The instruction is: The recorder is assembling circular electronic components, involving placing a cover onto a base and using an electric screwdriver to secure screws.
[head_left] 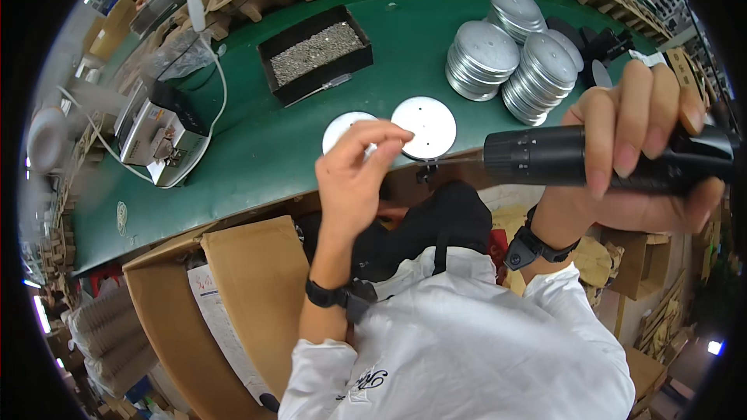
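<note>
My right hand (646, 124) is wrapped around a black electric screwdriver (537, 157), held level with its thin bit pointing left. Over the table's near edge, my left hand (350, 179) has thumb and forefinger pressed together; anything between them is too small to make out. Those fingertips are at the left rim of a round white disc (429, 120) with small holes. A second white disc (336, 129) lies to its left, partly hidden behind my left hand. The screwdriver's bit ends close to the near rim of the first disc.
A black tray (289, 95) of small metal screws sits farther back on the green table (249, 163). Several stacks of silver metal discs (480, 58) stand back right. A small printed box (159, 144) and a white cable (222, 97) are at left. An open cardboard box (261, 280) is below.
</note>
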A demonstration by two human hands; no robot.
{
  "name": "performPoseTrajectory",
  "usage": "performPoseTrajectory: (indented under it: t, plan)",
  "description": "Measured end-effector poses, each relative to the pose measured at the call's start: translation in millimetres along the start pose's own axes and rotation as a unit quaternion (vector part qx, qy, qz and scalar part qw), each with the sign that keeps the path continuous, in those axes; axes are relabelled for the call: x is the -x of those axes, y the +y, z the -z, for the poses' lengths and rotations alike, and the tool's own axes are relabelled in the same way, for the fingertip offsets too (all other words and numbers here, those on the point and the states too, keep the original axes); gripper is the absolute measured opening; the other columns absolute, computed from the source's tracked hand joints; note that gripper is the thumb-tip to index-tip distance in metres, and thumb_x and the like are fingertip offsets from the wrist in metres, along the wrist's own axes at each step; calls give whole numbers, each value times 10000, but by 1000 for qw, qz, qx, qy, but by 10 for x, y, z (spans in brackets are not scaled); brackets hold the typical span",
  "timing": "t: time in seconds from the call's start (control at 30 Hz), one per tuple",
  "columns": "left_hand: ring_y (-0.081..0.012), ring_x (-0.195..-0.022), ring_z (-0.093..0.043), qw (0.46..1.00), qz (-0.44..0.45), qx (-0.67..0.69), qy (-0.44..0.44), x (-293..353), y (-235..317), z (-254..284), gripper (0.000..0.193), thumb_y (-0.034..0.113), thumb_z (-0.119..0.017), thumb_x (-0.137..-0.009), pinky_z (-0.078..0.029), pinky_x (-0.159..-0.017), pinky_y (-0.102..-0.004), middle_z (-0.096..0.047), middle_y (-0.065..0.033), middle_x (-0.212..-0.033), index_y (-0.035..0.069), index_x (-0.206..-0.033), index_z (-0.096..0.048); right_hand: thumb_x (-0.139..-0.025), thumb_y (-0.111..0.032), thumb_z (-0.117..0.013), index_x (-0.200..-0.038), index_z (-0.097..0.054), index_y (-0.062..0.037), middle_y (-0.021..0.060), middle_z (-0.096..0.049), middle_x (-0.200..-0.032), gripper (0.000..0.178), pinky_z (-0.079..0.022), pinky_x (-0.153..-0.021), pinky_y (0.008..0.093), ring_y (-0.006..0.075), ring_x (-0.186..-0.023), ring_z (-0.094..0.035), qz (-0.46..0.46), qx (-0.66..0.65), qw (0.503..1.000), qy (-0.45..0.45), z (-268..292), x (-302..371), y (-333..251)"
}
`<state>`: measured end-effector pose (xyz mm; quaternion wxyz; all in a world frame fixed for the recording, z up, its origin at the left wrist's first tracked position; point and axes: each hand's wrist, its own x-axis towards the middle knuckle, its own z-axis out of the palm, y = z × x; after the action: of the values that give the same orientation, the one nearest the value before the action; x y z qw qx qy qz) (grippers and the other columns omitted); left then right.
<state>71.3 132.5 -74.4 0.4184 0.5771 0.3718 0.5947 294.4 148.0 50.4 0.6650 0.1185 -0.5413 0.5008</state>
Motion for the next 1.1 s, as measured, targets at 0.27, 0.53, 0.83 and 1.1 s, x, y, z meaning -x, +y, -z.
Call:
performPoseTrajectory:
  t: [0.27, 0.53, 0.83, 1.1]
  plan:
    - [-192, -906, -621, 874, 95, 477, 4, 494, -154, -207, 185, 111, -635, -972, -507, -819, -347, -686, -119, -1035, 8, -1122, -668, -743, -300, -774, -999, -544, -9, 46, -468, -775, 451, -535, -424, 241, 142, -654, -514, 21, 3, 998, 54, -220, 129, 94]
    - [-203, -906, -612, 874, 111, 473, 13, 570, -113, -224, 219, 126, -625, -981, -494, -840, -364, -688, -124, -1044, 5, -1161, -655, -754, -312, -783, -1007, -538, -3, 50, -468, -792, 469, -537, -418, 238, 145, -666, -514, 40, 4, 998, 43, -284, 155, 211]
    - [-204, -921, -632, 850, 185, 494, -12, 662, -100, -121, 227, 143, -611, -992, -511, -857, -349, -692, -122, -1022, -25, -1139, -655, -762, -321, -807, -1047, -538, -11, 55, -479, -819, 500, -575, -460, 234, 149, -692, -528, -9, 4, 998, -62, -151, 120, 272]
    - [-261, -1266, -545, 994, 1, -90, -56, 582, -88, 386, 560, 88, -789, -799, -468, -1029, -400, -562, -157, -1378, 0, -1319, -598, -909, -387, -662, -1170, -537, 18, 102, -490, -877, 497, -512, -462, 281, 202, -758, -533, -110, -33, 989, -95, -168, 71, 687]
